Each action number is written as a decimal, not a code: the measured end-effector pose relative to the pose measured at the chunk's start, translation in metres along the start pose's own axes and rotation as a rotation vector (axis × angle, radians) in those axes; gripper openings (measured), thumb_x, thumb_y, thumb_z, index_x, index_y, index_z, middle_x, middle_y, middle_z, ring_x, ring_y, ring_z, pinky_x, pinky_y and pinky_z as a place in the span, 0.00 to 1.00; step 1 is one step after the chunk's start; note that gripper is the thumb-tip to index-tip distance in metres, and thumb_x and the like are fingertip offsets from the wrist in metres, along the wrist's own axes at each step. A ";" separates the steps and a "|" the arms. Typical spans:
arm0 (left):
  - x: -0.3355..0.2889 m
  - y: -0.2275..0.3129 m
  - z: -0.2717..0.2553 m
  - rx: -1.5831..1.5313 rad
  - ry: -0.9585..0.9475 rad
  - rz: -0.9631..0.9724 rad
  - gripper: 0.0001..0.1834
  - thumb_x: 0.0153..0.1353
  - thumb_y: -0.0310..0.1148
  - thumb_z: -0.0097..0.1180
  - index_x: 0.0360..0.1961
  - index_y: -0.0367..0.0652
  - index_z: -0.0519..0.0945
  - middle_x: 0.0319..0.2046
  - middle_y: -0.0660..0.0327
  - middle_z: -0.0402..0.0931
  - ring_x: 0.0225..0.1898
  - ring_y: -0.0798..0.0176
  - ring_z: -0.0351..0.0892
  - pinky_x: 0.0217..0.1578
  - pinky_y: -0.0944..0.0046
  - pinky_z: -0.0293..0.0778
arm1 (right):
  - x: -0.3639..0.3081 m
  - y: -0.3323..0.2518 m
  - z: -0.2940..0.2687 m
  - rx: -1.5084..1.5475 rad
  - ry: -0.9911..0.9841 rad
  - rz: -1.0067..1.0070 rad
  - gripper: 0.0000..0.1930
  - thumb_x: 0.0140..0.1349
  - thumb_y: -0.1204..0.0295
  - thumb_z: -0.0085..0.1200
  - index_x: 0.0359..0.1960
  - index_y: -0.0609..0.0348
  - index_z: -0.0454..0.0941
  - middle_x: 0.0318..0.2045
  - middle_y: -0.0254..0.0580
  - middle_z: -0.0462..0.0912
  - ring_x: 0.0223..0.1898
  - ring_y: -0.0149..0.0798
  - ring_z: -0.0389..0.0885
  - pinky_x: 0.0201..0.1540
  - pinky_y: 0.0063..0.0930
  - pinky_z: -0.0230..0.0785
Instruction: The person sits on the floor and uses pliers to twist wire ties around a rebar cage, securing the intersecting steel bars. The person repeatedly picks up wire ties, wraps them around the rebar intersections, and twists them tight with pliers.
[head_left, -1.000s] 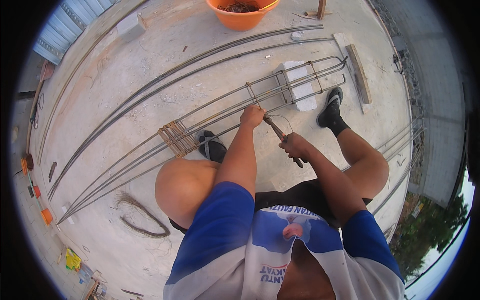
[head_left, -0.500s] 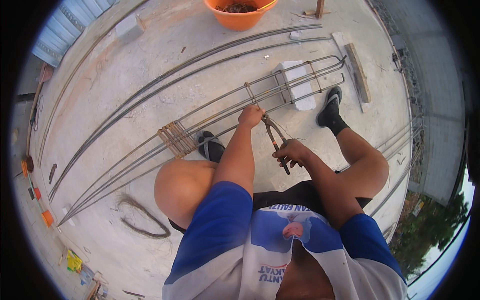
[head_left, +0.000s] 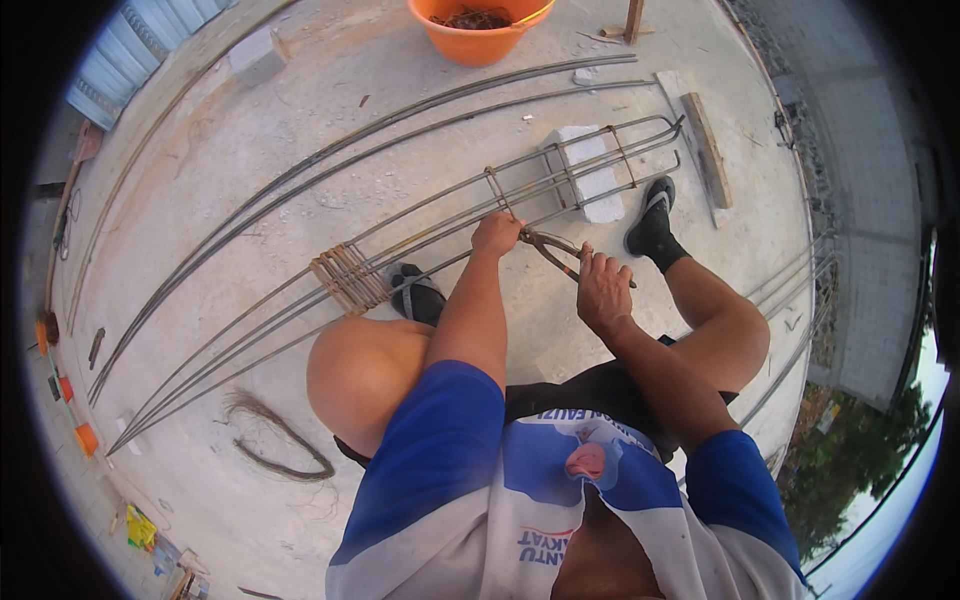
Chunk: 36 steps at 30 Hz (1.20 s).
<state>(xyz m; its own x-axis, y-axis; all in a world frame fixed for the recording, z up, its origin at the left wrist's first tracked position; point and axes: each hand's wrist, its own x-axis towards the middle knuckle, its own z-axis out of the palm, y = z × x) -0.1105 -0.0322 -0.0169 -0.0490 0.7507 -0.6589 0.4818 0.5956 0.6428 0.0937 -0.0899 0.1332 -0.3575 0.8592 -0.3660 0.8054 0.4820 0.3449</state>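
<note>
A long rebar cage (head_left: 430,232) of thin steel bars lies across the floor in front of me. My left hand (head_left: 497,234) is closed around the lower part of a square stirrup (head_left: 490,182), where it meets the near bar. Just right of those fingers, the jaws of the pincers (head_left: 547,241) sit at this joint; whether they bite on wire is too small to tell. My right hand (head_left: 605,292) is wrapped round the pincers' handles, which point to the right. Several bunched stirrups (head_left: 350,280) hang together on the bars farther left.
A white block (head_left: 590,175) props the cage's right end. Loose long bars (head_left: 330,150) lie beyond it. An orange basin (head_left: 470,40) stands at the far side, a wood piece (head_left: 708,150) at right. A coil of tie wire (head_left: 285,440) rests at lower left. My sandalled feet flank the work.
My right hand has swung up and turned over, carrying the pincers' handles from pointing down to pointing right. The left hand keeps its place on the stirrup.
</note>
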 end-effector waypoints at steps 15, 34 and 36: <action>-0.003 0.003 0.000 -0.022 0.043 -0.009 0.18 0.61 0.51 0.57 0.29 0.49 0.87 0.35 0.57 0.85 0.43 0.51 0.83 0.45 0.51 0.75 | 0.018 0.007 0.014 0.374 -0.206 0.108 0.17 0.67 0.63 0.48 0.51 0.62 0.76 0.39 0.51 0.83 0.41 0.54 0.84 0.43 0.50 0.76; -0.006 0.006 -0.006 -0.038 -0.001 -0.013 0.19 0.62 0.50 0.57 0.27 0.47 0.86 0.31 0.58 0.84 0.38 0.56 0.83 0.41 0.55 0.74 | 0.082 0.071 0.034 0.406 -0.329 -0.165 0.16 0.62 0.59 0.52 0.45 0.57 0.80 0.36 0.52 0.84 0.42 0.54 0.84 0.47 0.48 0.75; -0.009 0.007 -0.006 -0.043 0.013 -0.018 0.19 0.62 0.51 0.57 0.29 0.47 0.86 0.33 0.57 0.84 0.39 0.54 0.83 0.42 0.55 0.74 | 0.067 0.061 0.044 0.493 -0.326 -0.142 0.18 0.62 0.58 0.53 0.39 0.61 0.81 0.31 0.58 0.84 0.37 0.58 0.84 0.43 0.52 0.75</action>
<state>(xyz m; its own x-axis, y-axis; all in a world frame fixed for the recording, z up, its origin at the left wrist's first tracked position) -0.1119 -0.0324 -0.0041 -0.0690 0.7431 -0.6657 0.4426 0.6208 0.6471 0.1398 -0.0107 0.0920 -0.3774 0.6581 -0.6516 0.9123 0.3850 -0.1395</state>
